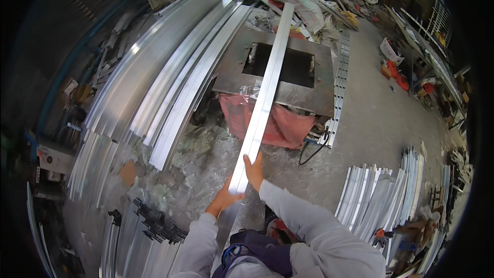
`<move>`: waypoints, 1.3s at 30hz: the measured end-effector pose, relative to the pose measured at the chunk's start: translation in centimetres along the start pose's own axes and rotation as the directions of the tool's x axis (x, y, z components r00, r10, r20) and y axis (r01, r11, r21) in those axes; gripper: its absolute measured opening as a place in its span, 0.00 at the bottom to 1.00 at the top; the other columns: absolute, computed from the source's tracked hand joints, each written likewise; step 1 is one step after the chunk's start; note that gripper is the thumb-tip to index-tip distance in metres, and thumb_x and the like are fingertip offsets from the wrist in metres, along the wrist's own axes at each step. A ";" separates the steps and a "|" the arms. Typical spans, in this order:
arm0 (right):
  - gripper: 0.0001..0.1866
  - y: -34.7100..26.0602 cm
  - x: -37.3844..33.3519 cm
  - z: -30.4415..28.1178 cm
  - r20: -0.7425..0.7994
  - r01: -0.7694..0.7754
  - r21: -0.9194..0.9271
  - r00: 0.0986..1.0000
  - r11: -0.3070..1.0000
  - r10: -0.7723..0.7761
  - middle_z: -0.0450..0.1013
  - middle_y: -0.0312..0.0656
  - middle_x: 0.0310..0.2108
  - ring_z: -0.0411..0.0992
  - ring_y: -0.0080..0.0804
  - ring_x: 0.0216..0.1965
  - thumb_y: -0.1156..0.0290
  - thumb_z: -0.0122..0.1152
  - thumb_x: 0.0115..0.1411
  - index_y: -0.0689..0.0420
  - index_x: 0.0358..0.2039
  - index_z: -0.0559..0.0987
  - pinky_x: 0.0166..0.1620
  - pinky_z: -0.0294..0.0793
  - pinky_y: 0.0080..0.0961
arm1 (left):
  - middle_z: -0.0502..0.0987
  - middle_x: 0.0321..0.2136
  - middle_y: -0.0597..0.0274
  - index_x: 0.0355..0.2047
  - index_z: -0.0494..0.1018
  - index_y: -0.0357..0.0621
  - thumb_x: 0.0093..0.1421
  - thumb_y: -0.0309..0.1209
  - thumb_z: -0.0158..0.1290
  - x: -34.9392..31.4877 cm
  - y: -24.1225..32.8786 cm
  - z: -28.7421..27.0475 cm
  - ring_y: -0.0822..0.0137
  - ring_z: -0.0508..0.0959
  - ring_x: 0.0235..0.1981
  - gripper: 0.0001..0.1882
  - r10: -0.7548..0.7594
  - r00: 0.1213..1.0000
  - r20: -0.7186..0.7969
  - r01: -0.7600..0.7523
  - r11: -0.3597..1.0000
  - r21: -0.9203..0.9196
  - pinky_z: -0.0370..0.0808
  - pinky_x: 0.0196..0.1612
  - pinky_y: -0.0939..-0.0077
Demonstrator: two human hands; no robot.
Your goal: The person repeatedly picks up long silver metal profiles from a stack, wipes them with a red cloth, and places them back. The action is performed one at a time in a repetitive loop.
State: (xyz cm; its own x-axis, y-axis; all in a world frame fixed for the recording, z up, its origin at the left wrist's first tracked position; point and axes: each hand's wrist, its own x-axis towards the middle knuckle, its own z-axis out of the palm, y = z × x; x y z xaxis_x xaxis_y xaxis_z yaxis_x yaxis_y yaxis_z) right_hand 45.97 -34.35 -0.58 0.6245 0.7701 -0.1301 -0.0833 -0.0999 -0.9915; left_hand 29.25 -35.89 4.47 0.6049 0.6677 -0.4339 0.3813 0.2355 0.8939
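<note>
Metal bar [264,98] held between left hand [222,200] and right hand [253,171]

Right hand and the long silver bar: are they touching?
Touching: the head view shows the right hand lapping over the right edge of the long silver bar, no gap between.

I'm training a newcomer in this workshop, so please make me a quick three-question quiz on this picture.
1. True or false: the long metal strip crosses over the dark opening in the metal table.
2. Which of the person's hands is nearer the metal table? A: left hand. B: right hand.
3. Fill in the colour: the sheet below the near edge of the metal table is ____.

Key: 1 true; 2 B; 3 red.
</note>
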 end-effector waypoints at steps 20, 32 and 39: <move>0.42 -10.1 -13.3 -1.0 0.640 -0.456 0.625 0.764 0.634 -0.082 0.74 0.38 0.38 0.72 0.32 0.34 0.25 0.34 0.60 0.50 0.52 0.73 0.37 0.76 0.33 | 0.70 0.58 0.47 0.69 0.53 0.48 0.48 0.49 0.67 -46.8 -18.4 4.3 0.56 0.70 0.59 0.53 -0.322 0.927 -0.190 0.358 0.911 0.203 0.65 0.60 0.65; 0.17 -30.6 -19.6 2.9 0.667 0.603 0.145 0.526 0.785 -0.527 0.74 0.34 0.32 0.68 0.21 0.30 0.62 0.51 0.66 0.65 0.43 0.77 0.30 0.68 0.20 | 0.76 0.46 0.55 0.59 0.66 0.45 0.60 0.42 0.58 -34.8 0.4 -0.5 0.58 0.78 0.43 0.30 0.418 0.836 -0.355 -0.253 0.868 0.427 0.74 0.47 0.65; 0.34 -25.7 -26.6 6.5 0.977 0.774 0.116 0.023 0.623 -0.211 0.76 0.59 0.40 0.76 0.57 0.41 0.45 0.66 0.51 0.65 0.44 0.76 0.45 0.75 0.44 | 0.77 0.48 0.60 0.51 0.75 0.50 0.50 0.42 0.66 -43.2 15.1 -3.2 0.57 0.76 0.49 0.27 0.818 0.557 -0.143 -0.367 0.397 0.841 0.69 0.54 0.56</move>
State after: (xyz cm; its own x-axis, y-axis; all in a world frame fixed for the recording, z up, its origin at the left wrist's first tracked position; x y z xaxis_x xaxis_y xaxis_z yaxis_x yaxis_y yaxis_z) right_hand 26.41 -48.16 28.36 -0.7271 0.6544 0.2076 0.3410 0.6067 -0.7181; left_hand 6.62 -58.92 37.09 0.5485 0.6656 0.5062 0.5178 -0.7456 0.4195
